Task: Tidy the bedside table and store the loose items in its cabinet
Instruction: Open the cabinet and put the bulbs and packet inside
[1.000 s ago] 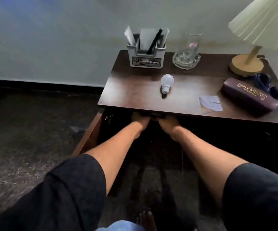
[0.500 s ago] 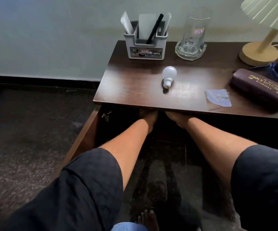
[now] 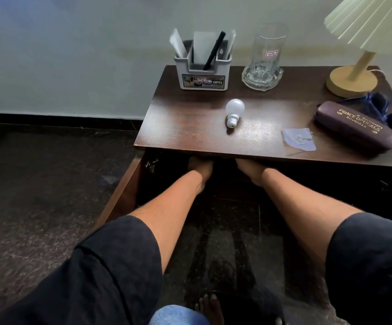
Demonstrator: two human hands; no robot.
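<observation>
The dark wooden bedside table (image 3: 190,127) carries a white light bulb (image 3: 234,111) lying on its side, a small clear packet (image 3: 298,139) with metal bits, a purple spectacle case (image 3: 357,127) and blue sunglasses (image 3: 382,109). Below the top, the cabinet stands with its left door (image 3: 122,198) swung outward. My left hand (image 3: 201,166) and my right hand (image 3: 249,168) both reach into the dark cabinet under the table's front edge. Their fingers are hidden by the tabletop, so what they touch cannot be seen.
At the back stand a grey organiser (image 3: 203,66) with papers and a black pen, a tall glass (image 3: 269,50) in a glass dish, and a lamp (image 3: 352,80) with a pleated shade. Dark floor (image 3: 37,195) lies to the left. My bare foot (image 3: 208,306) shows below.
Both hands have gone farther under the tabletop into the cabinet, and their fingers are now out of sight. The view has shifted closer to the table.
</observation>
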